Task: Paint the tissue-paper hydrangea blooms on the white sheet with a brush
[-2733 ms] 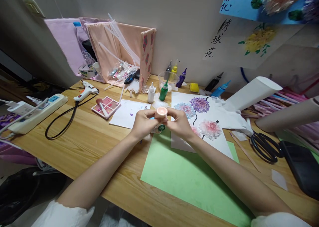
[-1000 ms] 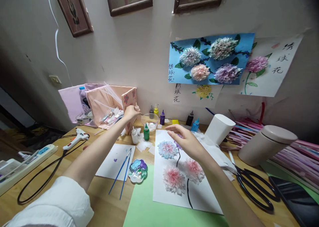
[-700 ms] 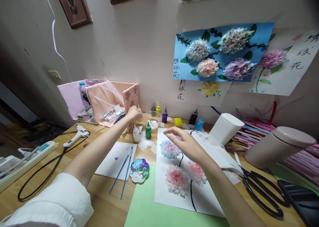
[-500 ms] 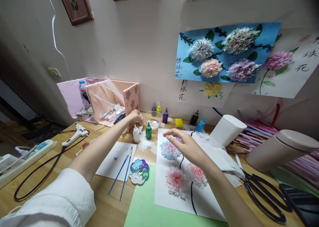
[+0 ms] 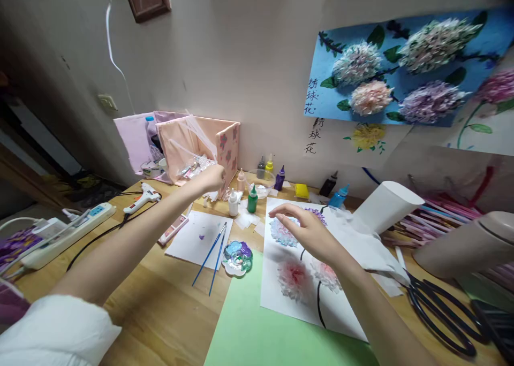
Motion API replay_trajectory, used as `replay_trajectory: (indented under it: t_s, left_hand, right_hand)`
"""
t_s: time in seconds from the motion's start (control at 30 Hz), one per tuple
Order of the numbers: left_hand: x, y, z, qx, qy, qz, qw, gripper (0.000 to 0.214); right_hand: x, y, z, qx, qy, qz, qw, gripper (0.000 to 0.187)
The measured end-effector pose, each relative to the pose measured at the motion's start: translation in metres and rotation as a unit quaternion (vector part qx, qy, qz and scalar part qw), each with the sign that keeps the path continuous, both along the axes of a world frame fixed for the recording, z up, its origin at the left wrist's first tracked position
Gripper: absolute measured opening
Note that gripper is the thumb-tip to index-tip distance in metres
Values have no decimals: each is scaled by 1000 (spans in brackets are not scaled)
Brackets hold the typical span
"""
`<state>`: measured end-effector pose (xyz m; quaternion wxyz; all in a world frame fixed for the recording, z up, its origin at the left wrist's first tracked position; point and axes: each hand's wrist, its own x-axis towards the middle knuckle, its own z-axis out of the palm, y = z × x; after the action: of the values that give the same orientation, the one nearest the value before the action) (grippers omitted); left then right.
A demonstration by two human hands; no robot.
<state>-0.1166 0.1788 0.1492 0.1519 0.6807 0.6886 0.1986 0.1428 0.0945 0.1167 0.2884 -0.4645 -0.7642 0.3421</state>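
My left hand (image 5: 214, 178) reaches to the back of the desk, in front of the flowered side of a peach fabric box (image 5: 227, 154). Its fingers are turned away and hidden, so their grip does not show. Just right of it stand a peach bottle (image 5: 241, 181), a white bottle (image 5: 233, 203) and a green paint bottle (image 5: 252, 199). Over a white sheet (image 5: 277, 296) hovers my right hand (image 5: 307, 227), open, its thumb and fingers apart and nothing between them. Below and beside it are a blue-pink paper flower (image 5: 283, 233) and a pink paper flower (image 5: 295, 279).
Two blue brushes (image 5: 212, 256) rest on white paper beside a flower-shaped palette (image 5: 236, 258). At left lie a glue gun (image 5: 144, 196) and a power strip (image 5: 70, 237). Large scissors (image 5: 445, 312), a white paper roll (image 5: 385, 205) and a tumbler (image 5: 466, 243) are at right.
My left hand has drawn slightly left, away from the bottles, and the peach bottle now shows beside it. My right hand stays over the sheet. The view has turned left.
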Motion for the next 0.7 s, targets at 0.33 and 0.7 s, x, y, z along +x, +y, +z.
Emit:
replay_trajectory:
  t_s: [0.33,0.7]
  left_hand:
    - [-5,-170,-104,-79,148,11,986,14]
    - [17,-173,-96,-127,205,-16,970,23]
  right_hand:
    - [-43,-38,-2,55,-51,96,993,23]
    - [-52,-61,-7,63,-68,68,993,20]
